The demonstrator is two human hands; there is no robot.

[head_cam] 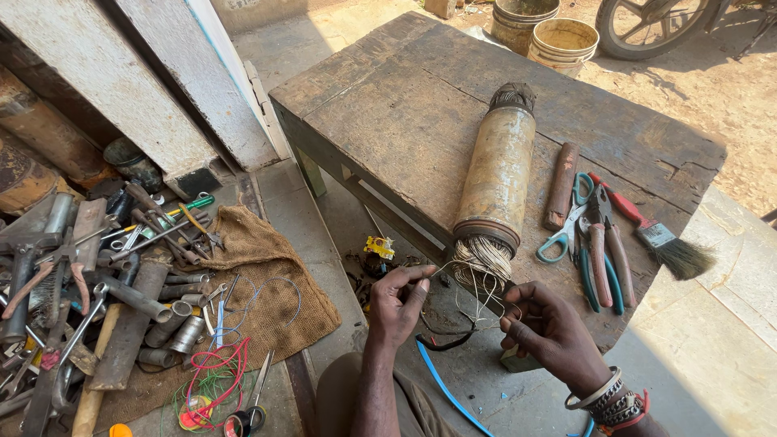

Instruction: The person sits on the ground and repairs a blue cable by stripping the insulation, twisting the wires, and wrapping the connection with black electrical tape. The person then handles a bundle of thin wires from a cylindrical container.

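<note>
From the head camera, both hands work below the near edge of a worn wooden bench [388,113]. The left hand [396,303] is closed in a pinch on thin pale wires [477,279] that fan out of the near end of a long rusty cylinder [496,174] lying on the bench just above the hands. The right hand [550,332] is curled shut around the same loose wire strands, with bangles on its wrist. Between and under the hands hang a dark wire [445,341] and a blue strip [445,388]. Just beyond the right hand, on the bench, lie teal-handled scissors [562,235], red-handled pliers [599,247], a paintbrush [660,239] and a brown rod [561,184]. Well to the left of the left hand, on the floor, a heap of metal tools [89,267] and a burlap sack [259,283] with red wire [214,376] nearby
</note>
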